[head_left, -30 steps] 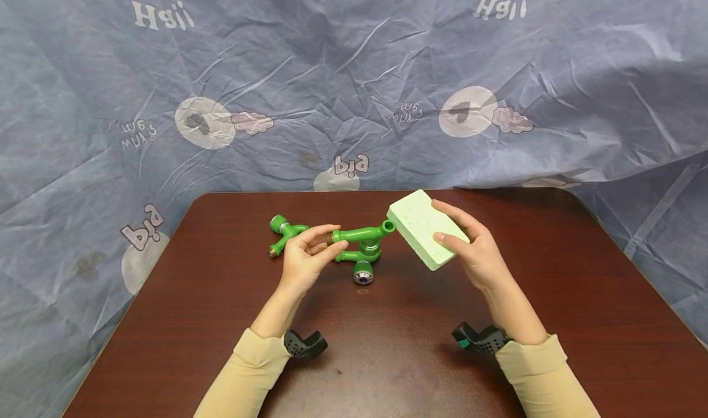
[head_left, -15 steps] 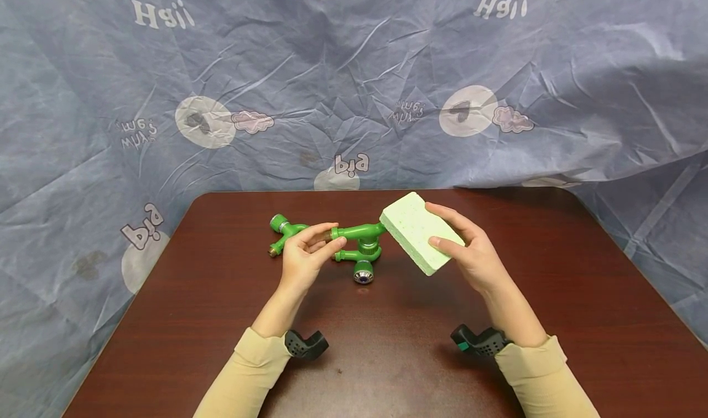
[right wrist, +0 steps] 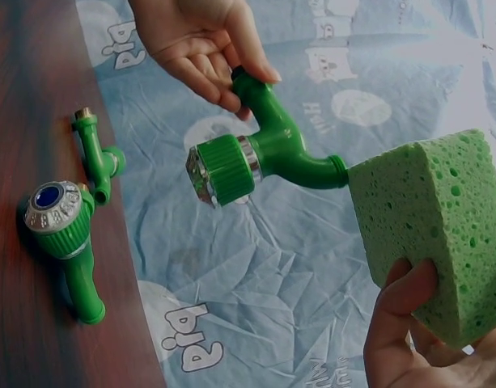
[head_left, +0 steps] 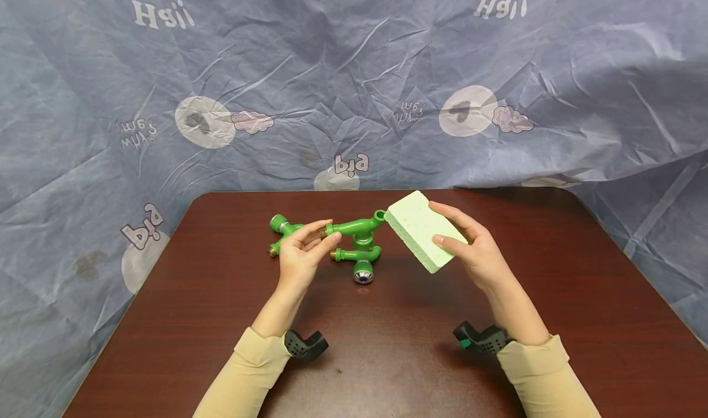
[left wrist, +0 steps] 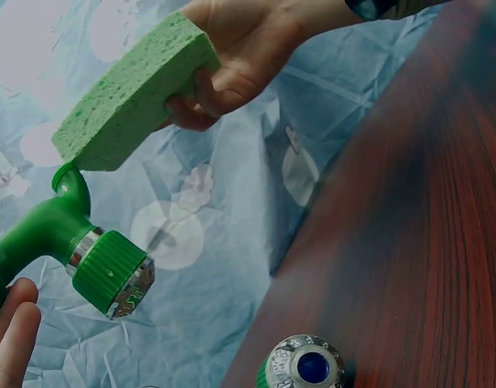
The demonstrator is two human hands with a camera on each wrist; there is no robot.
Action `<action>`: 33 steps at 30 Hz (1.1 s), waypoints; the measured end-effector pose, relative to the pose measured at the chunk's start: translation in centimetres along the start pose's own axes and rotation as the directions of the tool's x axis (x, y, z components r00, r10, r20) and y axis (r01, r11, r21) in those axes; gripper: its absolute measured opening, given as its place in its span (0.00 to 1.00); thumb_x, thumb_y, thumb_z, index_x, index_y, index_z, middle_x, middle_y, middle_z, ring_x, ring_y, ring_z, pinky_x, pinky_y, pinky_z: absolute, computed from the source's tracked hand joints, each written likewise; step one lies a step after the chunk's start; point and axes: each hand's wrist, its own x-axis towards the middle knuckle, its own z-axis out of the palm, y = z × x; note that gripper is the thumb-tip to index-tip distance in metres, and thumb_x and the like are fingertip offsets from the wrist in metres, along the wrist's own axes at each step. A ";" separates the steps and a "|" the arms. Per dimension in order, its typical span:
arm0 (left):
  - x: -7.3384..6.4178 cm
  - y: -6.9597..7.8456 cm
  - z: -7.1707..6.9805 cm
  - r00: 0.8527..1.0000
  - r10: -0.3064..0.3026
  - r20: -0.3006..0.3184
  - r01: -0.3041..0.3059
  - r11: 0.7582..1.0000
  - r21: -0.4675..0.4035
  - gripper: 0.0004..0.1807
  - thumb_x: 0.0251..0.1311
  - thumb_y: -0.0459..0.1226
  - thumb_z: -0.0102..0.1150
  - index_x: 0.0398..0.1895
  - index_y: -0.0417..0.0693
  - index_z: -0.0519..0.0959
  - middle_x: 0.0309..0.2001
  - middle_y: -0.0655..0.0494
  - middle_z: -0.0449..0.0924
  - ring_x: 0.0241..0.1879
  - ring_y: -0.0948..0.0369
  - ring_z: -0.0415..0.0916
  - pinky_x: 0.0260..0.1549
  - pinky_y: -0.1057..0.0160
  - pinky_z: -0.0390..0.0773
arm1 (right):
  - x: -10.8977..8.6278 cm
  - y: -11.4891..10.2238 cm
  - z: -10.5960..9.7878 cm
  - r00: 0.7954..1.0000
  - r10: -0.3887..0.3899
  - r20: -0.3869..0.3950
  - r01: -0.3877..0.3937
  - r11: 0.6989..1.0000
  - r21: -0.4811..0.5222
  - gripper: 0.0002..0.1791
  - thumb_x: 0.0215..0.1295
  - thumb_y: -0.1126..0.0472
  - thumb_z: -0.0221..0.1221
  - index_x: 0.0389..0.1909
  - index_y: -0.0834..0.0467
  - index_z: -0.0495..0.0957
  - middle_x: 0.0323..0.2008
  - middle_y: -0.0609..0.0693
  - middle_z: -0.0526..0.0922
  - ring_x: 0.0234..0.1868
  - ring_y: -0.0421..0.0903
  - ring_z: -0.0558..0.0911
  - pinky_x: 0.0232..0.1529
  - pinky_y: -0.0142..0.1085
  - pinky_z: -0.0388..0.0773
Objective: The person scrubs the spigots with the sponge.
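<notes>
My left hand (head_left: 298, 258) pinches a green faucet (head_left: 354, 227) by its threaded inlet end, holding it up above the table with the spout pointing right. A light green sponge (head_left: 424, 230) is in my right hand (head_left: 478, 252), thumb on the near face and fingers behind. In the right wrist view, one edge of the sponge (right wrist: 426, 218) meets the spout mouth of the held faucet (right wrist: 280, 149). The faucet's ribbed green handle with a silvery cap shows in the left wrist view (left wrist: 110, 271).
Two more green faucets lie on the dark red-brown table (head_left: 398, 356): one faucet (head_left: 362, 265) just below the held one, another faucet (head_left: 281, 227) to the left, partly behind my left hand. A blue patterned cloth (head_left: 354, 86) hangs behind the table.
The held faucet has shifted slightly left, its spout mouth now tipped higher. The sponge moved left across the spout, then back a little to the right.
</notes>
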 end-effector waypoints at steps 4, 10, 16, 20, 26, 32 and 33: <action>0.0 0.1 0.0 1.000 -0.002 -0.012 0.002 1.000 -0.014 0.16 0.49 0.24 0.66 0.44 0.31 0.80 0.33 0.56 0.84 0.29 0.61 0.82 0.32 0.64 0.83 | 0.0 0.2 -0.4 0.999 0.024 0.023 -0.024 0.999 0.023 0.27 0.61 0.75 0.53 0.62 0.62 0.68 0.43 0.51 0.76 0.37 0.42 0.77 0.29 0.30 0.78; 0.0 0.0 0.1 0.998 -0.025 -0.051 0.024 1.000 -0.012 0.16 0.47 0.24 0.68 0.42 0.32 0.81 0.33 0.55 0.83 0.30 0.62 0.82 0.33 0.66 0.82 | 0.0 0.7 0.0 0.996 0.026 0.089 -0.027 1.000 0.014 0.27 0.60 0.76 0.52 0.63 0.61 0.68 0.45 0.52 0.75 0.36 0.42 0.78 0.29 0.31 0.79; -0.2 -0.3 0.6 0.996 -0.039 -0.080 0.040 0.999 0.002 0.16 0.42 0.24 0.71 0.39 0.33 0.81 0.30 0.55 0.83 0.28 0.63 0.81 0.28 0.71 0.79 | -0.1 1.2 1.8 1.000 -0.006 0.014 0.007 0.998 -0.059 0.29 0.60 0.74 0.57 0.64 0.61 0.67 0.55 0.51 0.71 0.44 0.43 0.75 0.35 0.28 0.78; -0.4 -0.3 1.0 0.992 -0.063 -0.107 0.062 0.998 -0.008 0.15 0.41 0.24 0.72 0.37 0.36 0.82 0.29 0.56 0.83 0.28 0.64 0.81 0.26 0.72 0.78 | -0.3 1.3 3.2 0.994 -0.057 -0.090 0.042 0.987 -0.155 0.30 0.58 0.74 0.61 0.63 0.62 0.68 0.61 0.52 0.66 0.48 0.44 0.72 0.37 0.25 0.76; -0.6 -0.5 1.2 0.990 -0.080 -0.117 0.081 0.997 0.003 0.16 0.43 0.25 0.72 0.38 0.34 0.81 0.28 0.57 0.83 0.28 0.63 0.80 0.25 0.72 0.77 | -0.6 1.6 5.0 0.990 -0.074 -0.117 0.051 0.980 -0.192 0.31 0.56 0.75 0.62 0.63 0.62 0.69 0.61 0.52 0.65 0.47 0.44 0.73 0.37 0.25 0.77; -0.7 -0.6 1.2 0.990 -0.079 -0.117 0.082 0.996 0.019 0.17 0.42 0.26 0.72 0.39 0.33 0.81 0.29 0.57 0.83 0.28 0.62 0.81 0.23 0.72 0.76 | -0.7 1.7 5.4 0.994 -0.062 -0.090 0.046 0.983 -0.177 0.31 0.55 0.76 0.61 0.62 0.63 0.68 0.60 0.53 0.65 0.46 0.44 0.74 0.35 0.26 0.78; -0.7 -0.6 1.2 0.990 -0.077 -0.114 0.080 0.997 0.019 0.17 0.42 0.26 0.72 0.39 0.34 0.81 0.29 0.57 0.83 0.28 0.62 0.81 0.23 0.73 0.76 | -0.7 1.7 5.5 0.994 -0.065 -0.092 0.048 0.983 -0.178 0.31 0.55 0.76 0.61 0.62 0.63 0.69 0.60 0.53 0.65 0.46 0.44 0.74 0.35 0.26 0.78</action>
